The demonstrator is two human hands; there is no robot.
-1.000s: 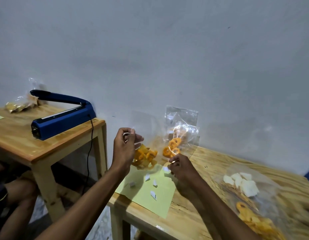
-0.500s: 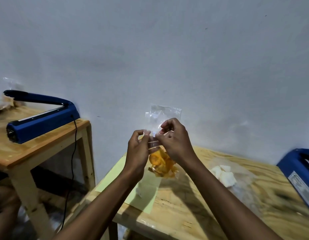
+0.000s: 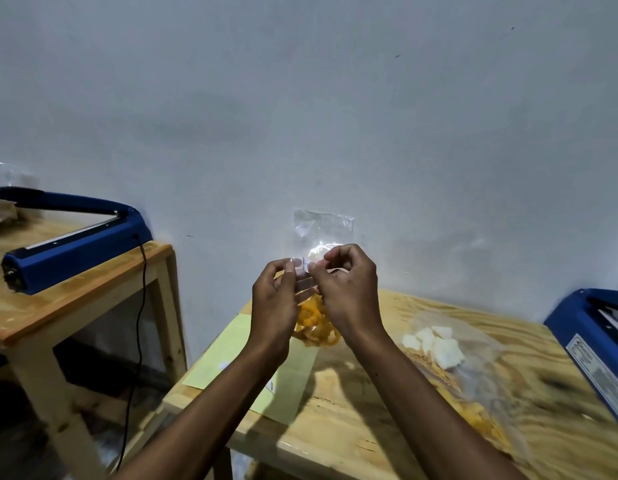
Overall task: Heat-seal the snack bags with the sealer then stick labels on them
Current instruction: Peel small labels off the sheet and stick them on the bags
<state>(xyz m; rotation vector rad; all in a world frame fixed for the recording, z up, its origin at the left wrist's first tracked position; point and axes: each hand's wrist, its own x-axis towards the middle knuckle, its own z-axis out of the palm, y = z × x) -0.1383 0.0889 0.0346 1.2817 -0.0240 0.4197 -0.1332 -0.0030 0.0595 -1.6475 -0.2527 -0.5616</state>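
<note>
Our left hand (image 3: 274,304) and right hand (image 3: 349,292) are raised together above the near table (image 3: 387,427), fingertips almost meeting. Both pinch a clear snack bag (image 3: 314,320) between them: the left thumb and fingers nip its left side, the right fingers curl onto its front beside a small white label (image 3: 305,262) that sits between the two sets of fingertips. We cannot tell which hand actually has the label. The bag hangs upright, its empty clear top rising above our knuckles against the wall and its orange ring snacks bunched low between our wrists.

Under our forearms a pale green sheet (image 3: 231,355) lies flat on the table, with a few small white labels just visible on it. To the right of our right arm, well apart from the held bag, a large clear bag (image 3: 456,362) of white and yellow snacks lies on the wood. At the far right edge we see part of a blue sealer (image 3: 591,341). On the separate table (image 3: 75,299) to our left stands another blue heat sealer (image 3: 75,244), its arm lifted, with a black cord (image 3: 139,323) hanging off the edge.
</note>
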